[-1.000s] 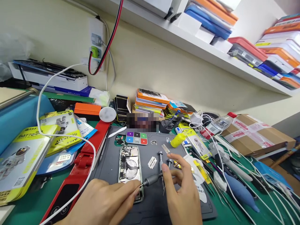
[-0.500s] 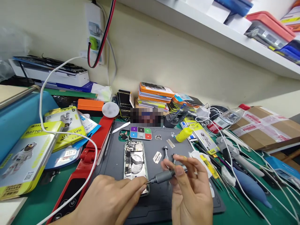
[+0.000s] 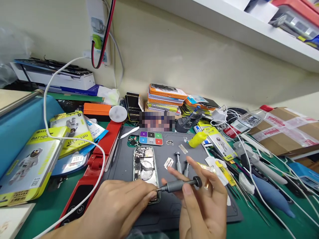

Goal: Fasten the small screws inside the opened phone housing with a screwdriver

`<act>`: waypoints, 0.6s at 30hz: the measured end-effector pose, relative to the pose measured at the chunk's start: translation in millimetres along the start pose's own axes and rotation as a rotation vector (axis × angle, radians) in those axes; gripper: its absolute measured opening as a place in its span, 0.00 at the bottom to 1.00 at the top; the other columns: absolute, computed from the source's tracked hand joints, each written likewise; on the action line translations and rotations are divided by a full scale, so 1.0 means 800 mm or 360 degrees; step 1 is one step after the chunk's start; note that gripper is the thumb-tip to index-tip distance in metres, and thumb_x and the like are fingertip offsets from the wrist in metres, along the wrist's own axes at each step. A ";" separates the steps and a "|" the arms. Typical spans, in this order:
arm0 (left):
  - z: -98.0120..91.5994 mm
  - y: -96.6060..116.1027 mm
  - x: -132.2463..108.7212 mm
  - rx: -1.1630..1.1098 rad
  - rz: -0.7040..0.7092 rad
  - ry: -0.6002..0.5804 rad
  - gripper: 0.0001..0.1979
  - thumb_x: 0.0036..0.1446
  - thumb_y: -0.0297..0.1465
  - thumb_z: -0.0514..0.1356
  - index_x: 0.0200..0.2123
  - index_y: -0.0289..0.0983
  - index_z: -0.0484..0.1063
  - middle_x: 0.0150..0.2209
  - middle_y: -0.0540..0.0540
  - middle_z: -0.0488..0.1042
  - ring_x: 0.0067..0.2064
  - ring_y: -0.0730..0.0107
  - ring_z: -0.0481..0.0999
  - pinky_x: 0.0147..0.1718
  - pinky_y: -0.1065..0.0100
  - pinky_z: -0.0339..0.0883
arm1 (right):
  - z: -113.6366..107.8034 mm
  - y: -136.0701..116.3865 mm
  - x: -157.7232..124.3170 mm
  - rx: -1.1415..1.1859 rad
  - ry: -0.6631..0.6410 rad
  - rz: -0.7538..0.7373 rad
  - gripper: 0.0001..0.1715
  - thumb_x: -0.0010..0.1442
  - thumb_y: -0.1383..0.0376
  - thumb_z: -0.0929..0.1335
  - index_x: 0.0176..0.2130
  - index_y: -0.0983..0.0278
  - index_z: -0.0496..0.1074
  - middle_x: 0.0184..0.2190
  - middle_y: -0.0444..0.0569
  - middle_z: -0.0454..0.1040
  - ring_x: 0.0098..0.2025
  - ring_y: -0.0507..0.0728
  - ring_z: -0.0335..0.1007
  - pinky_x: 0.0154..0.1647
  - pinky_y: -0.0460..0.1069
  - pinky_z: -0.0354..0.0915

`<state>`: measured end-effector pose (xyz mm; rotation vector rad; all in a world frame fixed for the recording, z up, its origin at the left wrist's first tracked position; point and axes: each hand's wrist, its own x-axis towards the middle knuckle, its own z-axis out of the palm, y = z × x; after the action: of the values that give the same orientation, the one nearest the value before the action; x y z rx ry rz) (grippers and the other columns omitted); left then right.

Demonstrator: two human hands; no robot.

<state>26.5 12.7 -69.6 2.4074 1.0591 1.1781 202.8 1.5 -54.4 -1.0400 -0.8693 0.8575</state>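
A grey precision screwdriver (image 3: 174, 186) with a black end cap lies almost level between my two hands. My left hand (image 3: 119, 202) pinches its thin shaft near the tip, and the tip itself is hidden by the fingers. My right hand (image 3: 204, 202) has the handle between thumb and fingers, several fingers spread. Beneath and just beyond sits an opened smartphone (image 3: 146, 169), its inner parts and round coil exposed, lower end partly covered by my left hand. Two more screwdrivers (image 3: 178, 162) and a razor blade (image 3: 168, 163) lie close to my right fingers.
The grey work mat (image 3: 159, 219) also bears a coloured screw tray (image 3: 150, 141) and a yellow bottle (image 3: 198, 139). Left stand a red device (image 3: 86, 187) and battery packs (image 3: 30, 169). Right lie tweezers, cables and a blue air blower (image 3: 270, 196). A white cable (image 3: 74, 141) loops at left.
My right fingers have shifted on the handle, and the screwdriver's black end cap now shows. My left hand keeps its pinch on the shaft. The view has turned slightly.
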 end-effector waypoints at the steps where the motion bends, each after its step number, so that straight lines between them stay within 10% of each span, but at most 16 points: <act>1: 0.000 0.000 0.000 -0.0086 -0.0013 -0.0032 0.13 0.81 0.30 0.48 0.49 0.42 0.73 0.36 0.55 0.85 0.30 0.73 0.85 0.27 0.71 0.70 | -0.003 0.002 0.003 0.0015 -0.0002 0.0021 0.20 0.70 0.63 0.74 0.57 0.48 0.71 0.67 0.51 0.72 0.47 0.62 0.87 0.36 0.52 0.84; 8: 0.001 0.000 -0.006 -0.0288 -0.0053 -0.0123 0.12 0.78 0.26 0.50 0.48 0.40 0.74 0.35 0.50 0.82 0.32 0.70 0.82 0.31 0.72 0.69 | -0.012 0.011 0.008 0.0110 0.0032 0.0214 0.25 0.65 0.58 0.79 0.55 0.49 0.68 0.66 0.51 0.74 0.44 0.64 0.88 0.33 0.54 0.85; 18: 0.001 -0.001 -0.005 -0.0563 -0.0322 -0.0392 0.16 0.80 0.32 0.51 0.37 0.40 0.72 0.32 0.53 0.76 0.31 0.75 0.75 0.34 0.74 0.63 | 0.002 0.017 -0.004 -0.0063 0.0124 -0.0727 0.27 0.65 0.78 0.75 0.56 0.54 0.72 0.60 0.50 0.78 0.40 0.61 0.89 0.34 0.55 0.88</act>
<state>25.3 10.9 -73.0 2.0534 0.9050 0.8880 198.0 2.6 -67.6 -0.8543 -1.0093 0.4138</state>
